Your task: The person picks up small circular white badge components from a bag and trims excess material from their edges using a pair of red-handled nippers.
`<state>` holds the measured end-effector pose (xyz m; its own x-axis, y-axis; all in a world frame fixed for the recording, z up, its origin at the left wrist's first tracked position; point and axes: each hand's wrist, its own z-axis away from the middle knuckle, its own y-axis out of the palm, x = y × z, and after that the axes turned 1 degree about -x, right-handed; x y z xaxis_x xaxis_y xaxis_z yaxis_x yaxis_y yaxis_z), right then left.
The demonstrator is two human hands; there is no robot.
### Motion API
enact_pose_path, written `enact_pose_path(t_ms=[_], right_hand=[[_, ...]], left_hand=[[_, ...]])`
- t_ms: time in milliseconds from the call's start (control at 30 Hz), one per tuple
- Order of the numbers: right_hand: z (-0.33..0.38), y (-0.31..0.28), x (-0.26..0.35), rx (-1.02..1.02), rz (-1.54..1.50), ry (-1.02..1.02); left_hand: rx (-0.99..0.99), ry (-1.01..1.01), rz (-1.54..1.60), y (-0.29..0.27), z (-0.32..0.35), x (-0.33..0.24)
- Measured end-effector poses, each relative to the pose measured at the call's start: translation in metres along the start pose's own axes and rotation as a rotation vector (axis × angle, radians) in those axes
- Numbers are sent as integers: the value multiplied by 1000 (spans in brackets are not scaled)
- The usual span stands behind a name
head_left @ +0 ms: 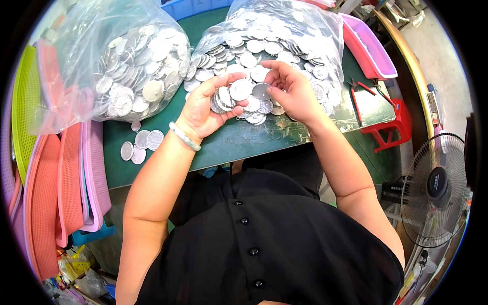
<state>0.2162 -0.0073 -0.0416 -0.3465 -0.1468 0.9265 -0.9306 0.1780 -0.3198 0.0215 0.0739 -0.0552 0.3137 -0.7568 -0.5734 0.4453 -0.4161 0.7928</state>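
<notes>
While your left hand (203,107) cups discs (221,100): fingers curled round, likely preventing spills.
Right hand (294,92), near table's (229,146) front edge: thumb touching disc (261,91); cannot tell whether pinched.

Wears a loose black top (310,244), set back from the grip toward the body, with a placket (249,237) running straight away from the grip, closed by round, glossy black buttons (253,251), four of them visible. Carries a smooth, rounded bangle (184,136), pale and milky, on the wrist just behind the grip of the left hand (201,107). Shows dark cloth (305,161) over the legs, between grip and top.
</notes>
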Motion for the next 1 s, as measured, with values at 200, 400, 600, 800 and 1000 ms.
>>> enact_pose_path(t_ms=[200,400,600,800,1000], right_hand=[[-2,-6,11,-48,-400,200],[-3,-9,13,-71,-526,221],[-3,6,27,-111,-423,-25],[3,17,27,-53,113,-445],[-1,13,28,-178,391,-614]], left_hand=[[62,33,150,-9,-4,0],[-28,18,92,3,0,-3],[1,-42,105,1,0,-1],[68,-56,55,3,1,-1],[-21,-69,67,-2,-2,0]])
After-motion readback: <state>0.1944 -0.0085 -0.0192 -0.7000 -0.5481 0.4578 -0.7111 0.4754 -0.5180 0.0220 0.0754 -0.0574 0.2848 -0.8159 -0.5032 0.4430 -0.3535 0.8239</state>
